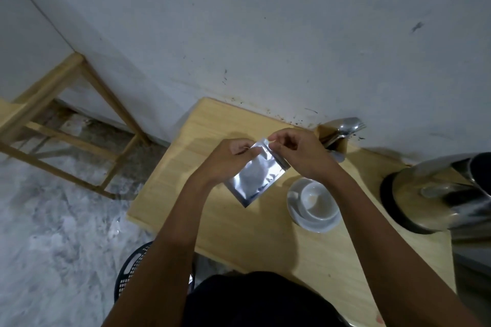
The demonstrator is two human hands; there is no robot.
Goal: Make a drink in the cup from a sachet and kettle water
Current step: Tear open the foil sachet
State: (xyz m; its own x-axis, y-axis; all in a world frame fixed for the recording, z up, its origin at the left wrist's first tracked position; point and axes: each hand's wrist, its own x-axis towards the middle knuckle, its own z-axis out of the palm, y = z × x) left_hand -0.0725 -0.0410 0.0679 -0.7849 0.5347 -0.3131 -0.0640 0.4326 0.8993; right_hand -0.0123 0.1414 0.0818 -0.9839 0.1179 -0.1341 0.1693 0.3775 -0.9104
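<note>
- Silver foil sachet [254, 170] is held up over the wooden surface [265, 220], at about 9 o'clock from the cup [318, 200] and well clear of it.
- Left hand [225, 158] has its fingers pinched shut on the sachet's top edge at the left; right hand [299, 152] has its fingers pinched shut on the same edge at the right corner.
- Cup sits white and empty on a saucer [313, 223], near the surface's middle, below the right wrist.
- Kettle [435, 196], steel with a dark base, stands at 3 o'clock from the cup, close to the surface's right edge.
- Spoons stand in a holder [336, 138] by the wall, at 12 o'clock from the cup.
- Step in hand, as I judge it: tearing the sachet open; whether the seal has begun to part cannot be told.
- Next move likely calls for pulling the two pinches apart across the seal, keeping the sachet upright so nothing spills, then carrying it toward 3 o'clock and tipping it over the cup.
- Water from the kettle comes after that.
</note>
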